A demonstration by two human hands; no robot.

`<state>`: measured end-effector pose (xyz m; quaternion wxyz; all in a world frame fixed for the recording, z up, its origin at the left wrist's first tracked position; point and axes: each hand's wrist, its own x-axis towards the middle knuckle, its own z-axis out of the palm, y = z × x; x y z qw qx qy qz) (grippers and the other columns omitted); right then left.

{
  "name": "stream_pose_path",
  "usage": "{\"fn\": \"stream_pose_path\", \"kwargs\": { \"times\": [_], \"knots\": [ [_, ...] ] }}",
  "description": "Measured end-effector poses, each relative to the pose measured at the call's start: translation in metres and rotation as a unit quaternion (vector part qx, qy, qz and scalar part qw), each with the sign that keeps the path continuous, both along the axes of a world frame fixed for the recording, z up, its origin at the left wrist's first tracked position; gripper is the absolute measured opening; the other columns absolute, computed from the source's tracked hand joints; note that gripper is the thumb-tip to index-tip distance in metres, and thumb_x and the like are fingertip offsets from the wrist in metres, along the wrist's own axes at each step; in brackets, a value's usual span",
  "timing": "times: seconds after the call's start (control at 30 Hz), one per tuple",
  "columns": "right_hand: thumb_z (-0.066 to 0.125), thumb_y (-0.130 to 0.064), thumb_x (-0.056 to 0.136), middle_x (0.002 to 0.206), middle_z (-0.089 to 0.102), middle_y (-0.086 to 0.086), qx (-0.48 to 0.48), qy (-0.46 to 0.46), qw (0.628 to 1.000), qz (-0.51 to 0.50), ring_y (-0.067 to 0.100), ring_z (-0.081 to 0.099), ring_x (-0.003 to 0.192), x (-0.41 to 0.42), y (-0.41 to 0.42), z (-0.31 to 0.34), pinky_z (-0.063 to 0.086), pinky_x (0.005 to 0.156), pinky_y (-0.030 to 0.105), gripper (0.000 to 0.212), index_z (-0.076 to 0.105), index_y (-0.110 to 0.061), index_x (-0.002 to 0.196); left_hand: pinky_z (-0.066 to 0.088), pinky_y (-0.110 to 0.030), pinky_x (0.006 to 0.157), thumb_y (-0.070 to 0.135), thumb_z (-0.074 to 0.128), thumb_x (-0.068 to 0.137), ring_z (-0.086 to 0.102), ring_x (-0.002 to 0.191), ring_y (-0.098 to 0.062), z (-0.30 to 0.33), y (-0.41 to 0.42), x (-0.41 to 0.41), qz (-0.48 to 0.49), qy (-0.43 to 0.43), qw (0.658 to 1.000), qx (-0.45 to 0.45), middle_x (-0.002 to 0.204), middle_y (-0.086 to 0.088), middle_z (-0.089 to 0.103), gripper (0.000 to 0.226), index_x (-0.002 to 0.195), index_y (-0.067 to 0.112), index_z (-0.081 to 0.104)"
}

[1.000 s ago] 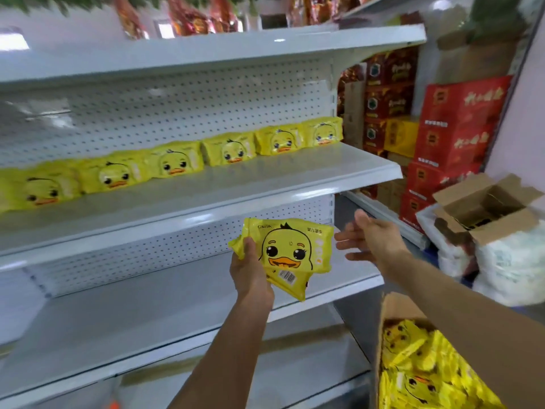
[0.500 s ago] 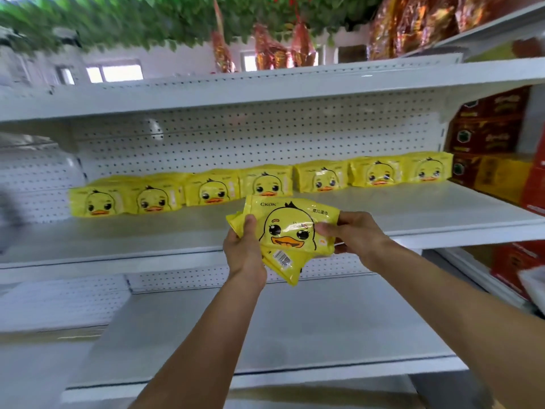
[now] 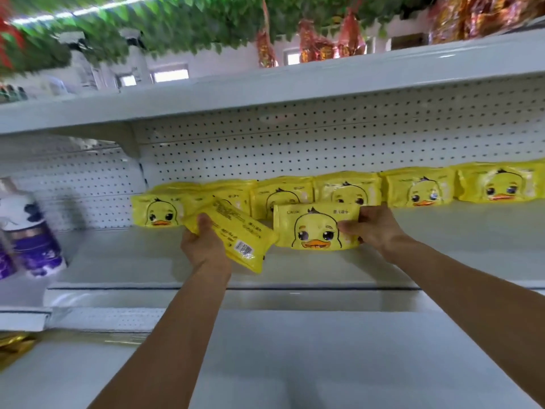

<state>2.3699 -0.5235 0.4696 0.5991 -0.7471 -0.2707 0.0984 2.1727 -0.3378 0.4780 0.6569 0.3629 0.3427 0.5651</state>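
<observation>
**Two packs split, one to each hand**

Half a second ago both packs lay stacked in the left hand, and the right hand was only taking hold of the top one. Now they are apart, one in each hand, and both have come up over the shelf. We judge that the placing step has begun, with a front rank going in ahead of the row already standing there.

Starting at the left, the bottles (image 3: 32, 240) stand at nine o'clock of the left hand (image 3: 206, 249), well apart from it in the next bay. The left hand's fingers are curled round the near end of the left pack (image 3: 236, 231). That pack lies tilted, back and barcode towards us, and its far end points to eleven o'clock and overlaps the row in our view. At three o'clock of it the right pack (image 3: 315, 228) is upright with the duck face towards us. The right hand (image 3: 374, 228) pinches its right end, thumb on the front. We cannot tell whether its bottom edge touches the shelf (image 3: 457, 240).

The row (image 3: 418, 191) stands against the back panel (image 3: 295, 143) at twelve o'clock, so we see no room deeper in. The lip (image 3: 295, 296) lies at six o'clock, and a bare strip of shelf runs between it and the row. Towards three o'clock that strip is open past the right hand. The top shelf (image 3: 265, 87) hangs well above both hands. We think the left pack wants turning face-forward before it goes down.
</observation>
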Motion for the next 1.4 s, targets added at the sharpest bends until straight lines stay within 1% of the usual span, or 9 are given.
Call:
{"fn": "stream_pose_path", "kwargs": {
  "times": [0.13, 0.27, 0.6, 0.77, 0.97, 1.1, 1.17, 1.27, 1.4],
  "knots": [
    [0.078, -0.013, 0.075, 0.065, 0.069, 0.011, -0.032, -0.035, 0.999, -0.026, 0.017, 0.057, 0.059, 0.015, 0.05, -0.007, 0.05, 0.066, 0.036, 0.022, 0.067, 0.005, 0.078, 0.054, -0.034, 0.065, 0.022, 0.052, 0.1, 0.066, 0.074, -0.018, 0.002, 0.024, -0.002, -0.016, -0.023, 1.0, -0.01, 0.088, -0.001, 0.067, 0.009, 0.101, 0.018, 0.06],
    [0.077, -0.022, 0.074, 0.05, 0.058, -0.006, -0.066, -0.097, 0.992, -0.052, 0.014, 0.05, 0.053, 0.021, 0.093, 0.002, 0.04, 0.06, 0.029, 0.029, 0.055, -0.015, 0.057, 0.054, -0.035, 0.067, 0.023, 0.051, 0.1, 0.067, 0.081, -0.021, 0.003, 0.036, -0.001, -0.059, -0.04, 0.997, -0.04, 0.098, -0.004, 0.069, 0.018, 0.115, 0.016, 0.059],
    [0.074, -0.026, 0.078, 0.077, 0.067, 0.009, -0.134, -0.155, 0.975, -0.085, 0.028, 0.062, 0.074, 0.044, 0.146, 0.003, 0.04, 0.057, 0.027, 0.025, 0.055, -0.014, 0.068, 0.053, -0.034, 0.063, 0.022, 0.047, 0.102, 0.066, 0.083, -0.023, 0.007, 0.044, 0.007, -0.092, -0.016, 0.994, -0.055, 0.114, -0.013, 0.068, 0.031, 0.127, 0.007, 0.056],
    [0.081, -0.029, 0.073, 0.128, 0.043, 0.013, -0.089, -0.252, 0.959, -0.096, 0.031, 0.057, 0.097, 0.036, 0.139, 0.002, 0.047, 0.068, 0.037, 0.074, 0.038, -0.008, 0.13, 0.051, -0.031, 0.057, 0.022, 0.047, 0.101, 0.065, 0.081, -0.021, 0.008, 0.041, 0.016, -0.101, -0.02, 0.992, -0.067, 0.109, -0.01, 0.068, 0.028, 0.125, 0.008, 0.056],
    [0.078, -0.041, 0.074, 0.149, 0.03, -0.005, -0.063, -0.576, 0.794, 0.184, 0.017, 0.033, 0.131, 0.005, 0.111, -0.002, 0.038, 0.103, 0.03, 0.086, 0.029, -0.035, 0.144, 0.056, -0.039, 0.075, 0.022, 0.048, 0.101, 0.065, 0.078, -0.019, 0.018, 0.027, 0.038, -0.126, -0.084, 0.984, -0.097, 0.091, -0.005, 0.066, 0.018, 0.113, 0.015, 0.06],
    [0.06, -0.021, 0.093, 0.096, 0.062, -0.026, 0.109, -0.375, 0.896, 0.212, -0.005, 0.056, 0.088, -0.007, 0.1, 0.005, 0.044, 0.076, 0.015, 0.023, 0.064, -0.042, 0.1, 0.046, -0.052, 0.094, 0.054, 0.037, 0.099, 0.054, 0.114, -0.02, 0.022, 0.008, 0.054, -0.161, -0.06, 0.983, -0.06, 0.119, -0.002, 0.057, 0.041, 0.106, 0.021, 0.06],
    [0.055, -0.028, 0.095, 0.059, 0.046, -0.017, 0.155, -0.244, 0.942, 0.168, 0.0, 0.04, 0.058, -0.006, 0.093, 0.013, 0.035, 0.058, 0.015, 0.03, 0.052, -0.036, 0.066, 0.033, -0.053, 0.109, 0.059, 0.035, 0.097, 0.044, 0.123, -0.017, 0.02, 0.005, 0.061, -0.133, 0.021, 0.99, -0.03, 0.129, -0.004, 0.053, 0.04, 0.095, 0.026, 0.058],
    [0.046, -0.029, 0.099, 0.061, 0.032, 0.001, 0.187, -0.156, 0.962, 0.124, 0.007, 0.031, 0.056, 0.0, 0.08, 0.017, 0.03, 0.054, 0.015, 0.04, 0.037, -0.012, 0.064, 0.036, -0.052, 0.11, 0.044, 0.057, 0.094, 0.053, 0.121, -0.022, 0.019, 0.001, 0.07, -0.107, 0.052, 0.993, 0.013, 0.108, 0.005, 0.062, 0.016, 0.1, 0.03, 0.053],
    [0.042, -0.039, 0.099, 0.06, 0.045, -0.004, 0.179, -0.026, 0.982, 0.052, 0.002, 0.041, 0.051, 0.009, 0.07, 0.015, 0.04, 0.06, 0.012, 0.051, 0.043, -0.018, 0.053, 0.039, -0.034, 0.105, 0.04, 0.06, 0.093, 0.056, 0.109, -0.016, 0.019, -0.012, 0.086, -0.099, 0.057, 0.992, 0.051, 0.108, 0.004, 0.065, 0.026, 0.105, 0.016, 0.063]
  ]
}}
